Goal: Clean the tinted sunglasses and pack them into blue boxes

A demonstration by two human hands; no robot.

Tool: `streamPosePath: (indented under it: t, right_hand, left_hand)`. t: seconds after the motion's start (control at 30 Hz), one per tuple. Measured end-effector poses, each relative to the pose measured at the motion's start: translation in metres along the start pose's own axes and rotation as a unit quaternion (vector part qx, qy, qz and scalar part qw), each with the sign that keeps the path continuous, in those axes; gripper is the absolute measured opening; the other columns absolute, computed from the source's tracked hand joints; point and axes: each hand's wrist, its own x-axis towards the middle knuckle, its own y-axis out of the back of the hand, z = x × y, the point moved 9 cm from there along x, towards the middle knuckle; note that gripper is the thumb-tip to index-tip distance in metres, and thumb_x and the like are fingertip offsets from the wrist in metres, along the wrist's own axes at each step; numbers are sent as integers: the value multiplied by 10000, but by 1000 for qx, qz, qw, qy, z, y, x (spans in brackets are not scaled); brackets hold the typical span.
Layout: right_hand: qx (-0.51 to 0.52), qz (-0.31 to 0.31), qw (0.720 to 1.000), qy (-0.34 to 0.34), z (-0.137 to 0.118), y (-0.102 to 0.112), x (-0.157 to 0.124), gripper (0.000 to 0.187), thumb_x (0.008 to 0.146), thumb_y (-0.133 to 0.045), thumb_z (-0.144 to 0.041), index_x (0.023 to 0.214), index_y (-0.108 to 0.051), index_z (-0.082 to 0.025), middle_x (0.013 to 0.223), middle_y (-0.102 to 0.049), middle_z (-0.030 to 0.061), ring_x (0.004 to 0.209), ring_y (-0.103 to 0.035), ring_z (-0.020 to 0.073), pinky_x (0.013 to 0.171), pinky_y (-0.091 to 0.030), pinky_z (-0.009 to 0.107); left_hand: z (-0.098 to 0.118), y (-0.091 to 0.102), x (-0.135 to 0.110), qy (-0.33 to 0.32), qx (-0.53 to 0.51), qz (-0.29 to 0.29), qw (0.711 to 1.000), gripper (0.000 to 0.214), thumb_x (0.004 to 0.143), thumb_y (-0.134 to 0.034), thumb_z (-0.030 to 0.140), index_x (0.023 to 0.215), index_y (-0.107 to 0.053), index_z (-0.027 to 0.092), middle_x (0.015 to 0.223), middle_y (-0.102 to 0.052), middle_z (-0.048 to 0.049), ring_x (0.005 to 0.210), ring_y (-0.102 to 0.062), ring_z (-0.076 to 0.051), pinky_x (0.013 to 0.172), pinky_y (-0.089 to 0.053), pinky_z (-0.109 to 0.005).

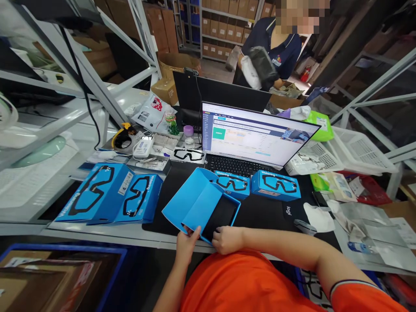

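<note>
A blue cardboard box (198,201) lies on the black desk mat in front of me with its lid flap folded open to the left. Black material (222,214) fills its inside. My left hand (186,245) pinches the near left edge of this box, thumb on top. With curled fingers, my right hand (227,239) grips its near wall by the black material; the fingertips are partly hidden. Just behind stand two closed blue boxes printed with goggles, one in the middle (232,184) and one to the right (276,185).
More printed blue packaging (113,195) lies at the left. A lit monitor (253,134) and keyboard (235,165) stand behind the boxes. A mouse (304,226) is at the right, white baskets (360,149) beyond. Across the desk, a person (269,52) holds a dark package.
</note>
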Motion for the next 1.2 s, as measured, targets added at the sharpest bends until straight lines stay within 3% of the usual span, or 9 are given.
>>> streamPosePath:
  t: [0.17, 0.33, 0.53, 0.67, 0.8, 0.9, 0.97, 1.07, 1.2]
  right_hand:
    - [-15, 10, 1000, 20, -7, -3, 8, 209, 906, -572, -103, 764, -723, -133, 922, -706, 142, 854, -594, 249, 674, -468, 373]
    - [-2, 58, 997, 49, -15, 6, 6, 223, 877, -600, -79, 702, -699, -174, 864, -711, 89, 831, -580, 223, 779, -496, 405]
    - [68, 226, 972, -11, 24, 82, -36, 304, 986, -481, -128, 780, -702, -161, 896, -718, 78, 857, -613, 189, 750, -532, 309]
    - [153, 393, 897, -130, 59, 146, -102, 218, 1010, -513, -229, 944, -714, -172, 944, -735, 83, 898, -665, 179, 802, -559, 317]
    - [198, 515, 782, -288, 70, 171, -203, 132, 956, -595, -197, 999, -718, -219, 912, -705, 100, 860, -685, 227, 755, -590, 381]
    - [193, 567, 710, -371, 55, 164, -276, 162, 944, -586, -171, 992, -723, -244, 959, -694, 81, 885, -695, 227, 756, -597, 384]
    - [165, 545, 683, -457, 46, 146, -310, 125, 909, -644, -196, 922, -746, -267, 940, -714, 64, 870, -703, 227, 756, -600, 379]
    - [111, 466, 715, -509, 39, 113, -319, 105, 902, -659, -255, 903, -763, -267, 928, -740, 71, 881, -704, 251, 789, -601, 420]
    - [62, 331, 774, -536, 56, 54, -292, 279, 972, -510, -296, 877, -768, -246, 948, -757, 99, 906, -707, 266, 829, -601, 447]
  left_hand:
    - [1, -2, 1, 8, 7, -12, 1000, 565, 533, -850, 499, 923, -698, 120, 792, -760, -87, 724, -720, -249, 630, -586, -325]
    - [4, -2, -3, 0, 19, -3, 1000, 575, 569, -827, 521, 970, -702, 128, 843, -773, -92, 801, -736, -271, 666, -591, -332]
    - [11, -1, -2, -6, 21, -14, 1000, 641, 576, -827, 522, 1066, -700, 129, 942, -788, -115, 929, -741, -302, 756, -599, -349]
    - [11, -3, 0, 6, 33, -40, 999, 635, 545, -846, 527, 1013, -720, 116, 886, -792, -124, 881, -749, -317, 721, -600, -349]
    - [8, -3, 1, 7, 37, -42, 998, 649, 575, -830, 543, 1047, -706, 114, 921, -792, -126, 891, -747, -312, 751, -594, -352]
    - [5, -1, 0, 2, 46, -40, 998, 638, 596, -820, 554, 1046, -710, 115, 953, -791, -124, 923, -740, -311, 812, -584, -361]
    - [3, 0, 0, 5, 56, -41, 998, 630, 593, -828, 551, 1032, -716, 114, 950, -791, -125, 930, -737, -318, 819, -584, -368]
    - [0, 0, -1, 9, 69, -47, 997, 626, 590, -833, 553, 1029, -717, 122, 953, -791, -123, 937, -736, -328, 810, -590, -380]
    - [-3, -2, 0, 2, 76, -53, 996, 621, 595, -830, 567, 1020, -716, 130, 990, -785, -129, 969, -726, -338, 845, -579, -395]
